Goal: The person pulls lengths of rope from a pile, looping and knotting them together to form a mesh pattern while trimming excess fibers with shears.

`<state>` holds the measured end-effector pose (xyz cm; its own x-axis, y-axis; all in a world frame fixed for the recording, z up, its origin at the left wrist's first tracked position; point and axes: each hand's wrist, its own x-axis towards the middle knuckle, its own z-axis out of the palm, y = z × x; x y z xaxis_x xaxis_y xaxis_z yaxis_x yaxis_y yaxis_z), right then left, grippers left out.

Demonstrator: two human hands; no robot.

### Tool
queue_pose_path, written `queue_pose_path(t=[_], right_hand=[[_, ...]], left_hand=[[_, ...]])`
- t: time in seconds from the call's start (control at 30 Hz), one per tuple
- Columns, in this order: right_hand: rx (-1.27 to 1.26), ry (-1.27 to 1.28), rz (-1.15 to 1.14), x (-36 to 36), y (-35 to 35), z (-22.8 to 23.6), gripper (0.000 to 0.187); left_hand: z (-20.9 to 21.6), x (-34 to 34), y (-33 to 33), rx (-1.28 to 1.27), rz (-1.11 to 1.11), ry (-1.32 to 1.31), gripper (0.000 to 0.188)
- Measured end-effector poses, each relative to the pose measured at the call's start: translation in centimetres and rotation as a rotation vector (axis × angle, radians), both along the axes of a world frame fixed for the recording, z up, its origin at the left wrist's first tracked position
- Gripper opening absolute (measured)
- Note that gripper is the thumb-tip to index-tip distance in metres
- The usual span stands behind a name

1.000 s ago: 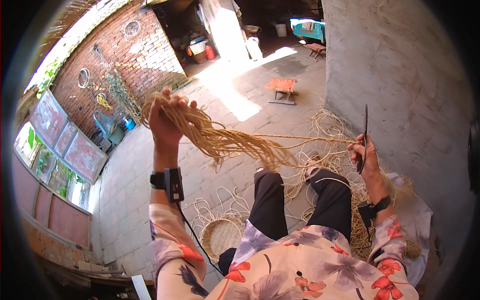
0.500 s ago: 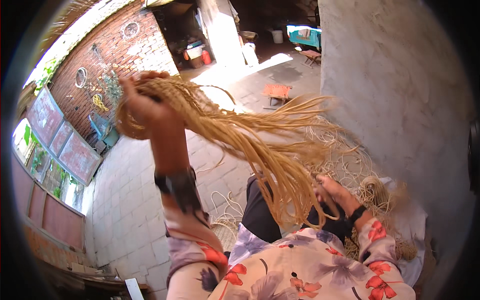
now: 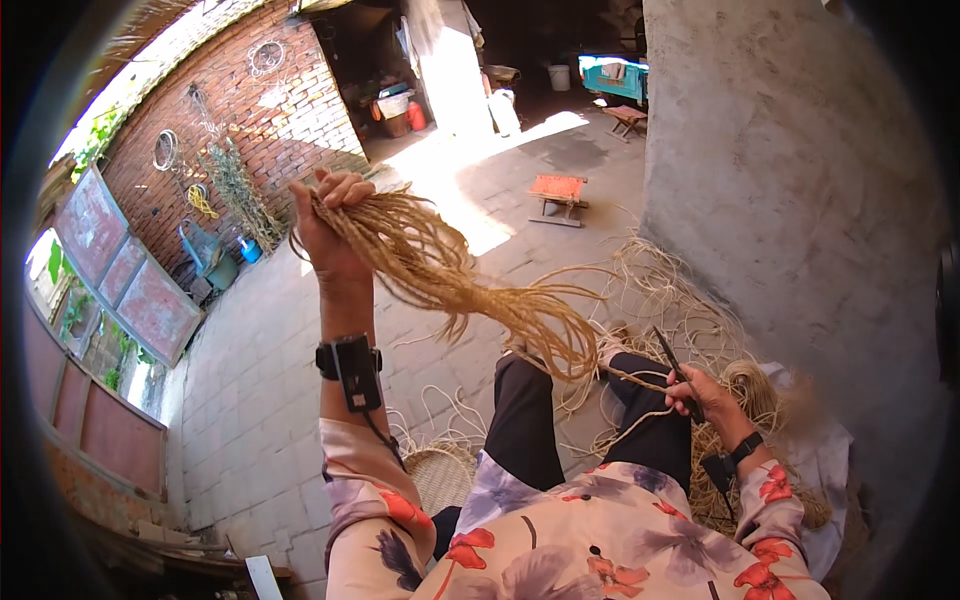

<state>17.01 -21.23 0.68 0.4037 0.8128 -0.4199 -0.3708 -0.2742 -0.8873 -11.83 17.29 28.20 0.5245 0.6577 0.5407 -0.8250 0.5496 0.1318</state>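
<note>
The left hand [image 3: 336, 222] has its fingers closed around a long bundle of thin, tan, twisted cords [image 3: 435, 268]; loose ends extend right of and below these fingers. The right hand [image 3: 706, 394], well apart, has its fingers gripping a dark, narrow-bladed tool [image 3: 667, 350], blade upward. A tan cord strand [image 3: 640, 380] extends leftward from the right fingers. A round, pale, woven basket [image 3: 437, 482] is on the floor [image 3: 265, 400] below the left fingers.
</note>
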Motion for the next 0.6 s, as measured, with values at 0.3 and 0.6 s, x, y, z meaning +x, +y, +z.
queue_pose_path(t=[0.3, 0.6], right_hand=[[0.02, -0.685, -0.695, 12.1, -0.1, -1.9, 0.011], [0.072, -1.346, -1.06, 17.9, -7.5, 12.9, 0.008]], left_hand=[[-2.1, -2.8, -16.3, 2.166, -0.191, 0.455, 0.039], [-13.3, 2.6, -12.7, 2.823, -0.002, 1.531, 0.022]])
